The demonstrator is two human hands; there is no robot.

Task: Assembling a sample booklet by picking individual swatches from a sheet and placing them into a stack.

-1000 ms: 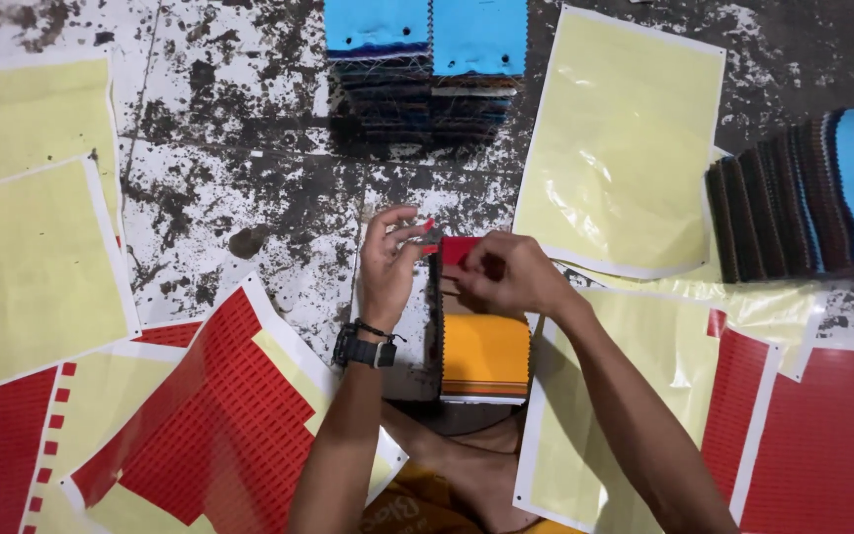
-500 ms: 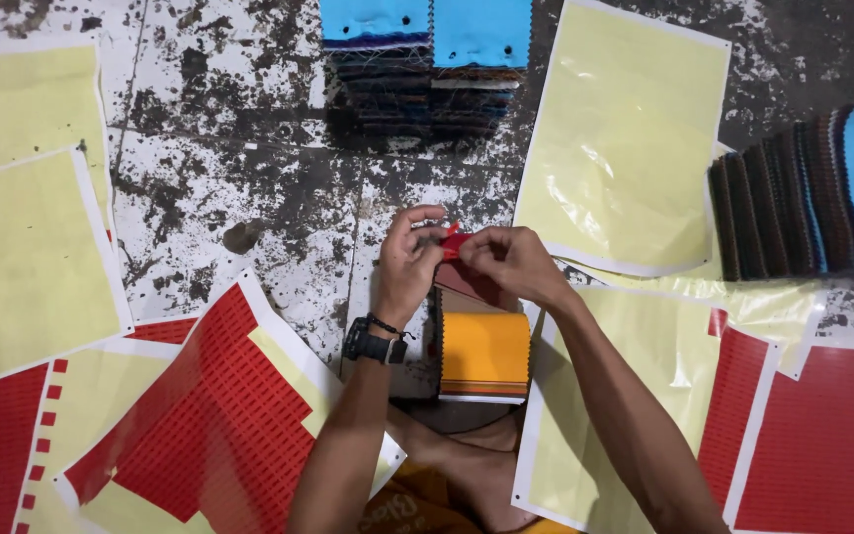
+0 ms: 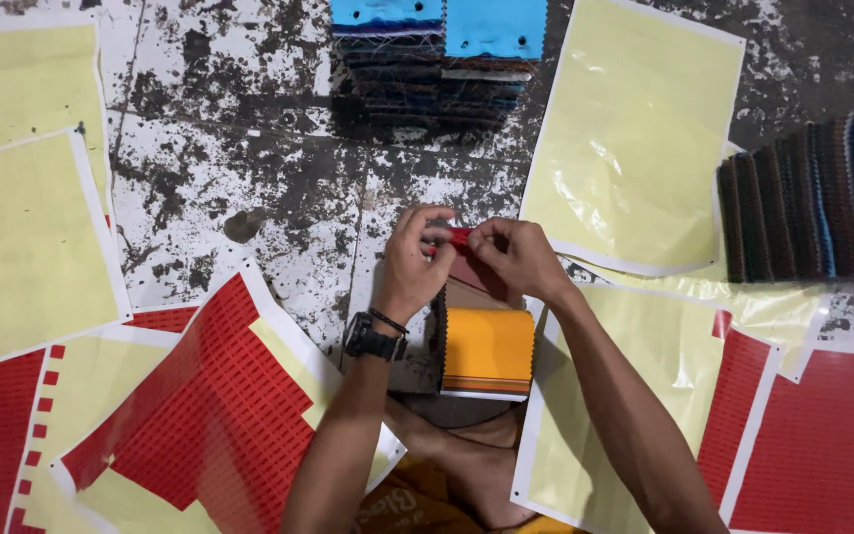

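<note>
1. Yellow backing sheets (image 3: 635,138) lie at one and nine o'clock; red label sheets (image 3: 200,415) at seven and four.
2. Fabric swatch stacks (image 3: 437,59) sit at twelve and three.
3. An orange-topped swatch stack (image 3: 486,346) lies centre.
4. The left hand (image 3: 409,262) and right hand (image 3: 516,257) pinch a small red label (image 3: 459,237), fingertips clamped on it, just above that stack.

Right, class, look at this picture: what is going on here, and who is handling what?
A person sits over a stained floor, seen from above. Both hands meet over a stack of fabric swatches: the left hand and right hand pinch a small red label between their fingertips, just above a dark red swatch. Red label sheets and yellow backing sheets lie all around. More swatch stacks sit further up the floor.
</note>
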